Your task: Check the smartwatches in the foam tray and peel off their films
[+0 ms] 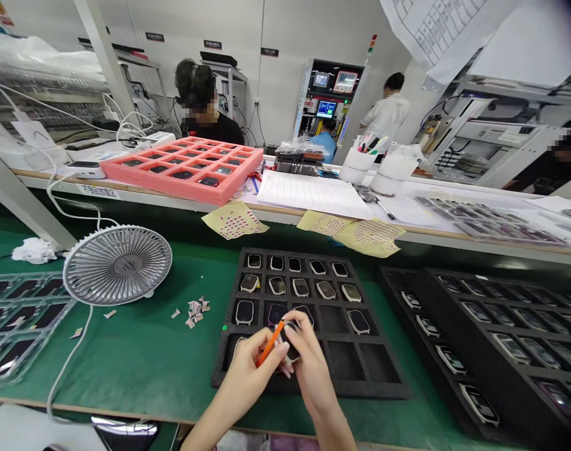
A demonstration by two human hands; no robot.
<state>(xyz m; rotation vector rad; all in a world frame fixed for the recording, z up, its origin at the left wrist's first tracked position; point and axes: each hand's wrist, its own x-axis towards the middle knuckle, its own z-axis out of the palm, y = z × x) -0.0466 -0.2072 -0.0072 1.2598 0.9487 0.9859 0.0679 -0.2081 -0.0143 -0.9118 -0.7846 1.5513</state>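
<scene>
My left hand (250, 363) pinches a slim orange stick-like tool (270, 343), tilted up toward my other hand. In my right hand (311, 360), the fingers curl round a smartwatch body (292, 352), mostly covered by the fingers. Both hands meet over the front of a black foam tray (344, 360). Rows of smartwatch bodies sit in its pockets, such as a silver-framed one (359, 321) at the right. The tool's tip is close to the held watch; whether they touch I cannot tell.
A white fan (119, 266) stands left, near small paper-like pieces (197, 311) and a clear tray (27, 319) of dark screens. More black foam trays (492, 332) lie right. On the shelf are a pink foam tray (182, 166) and papers (313, 193). Several people are beyond.
</scene>
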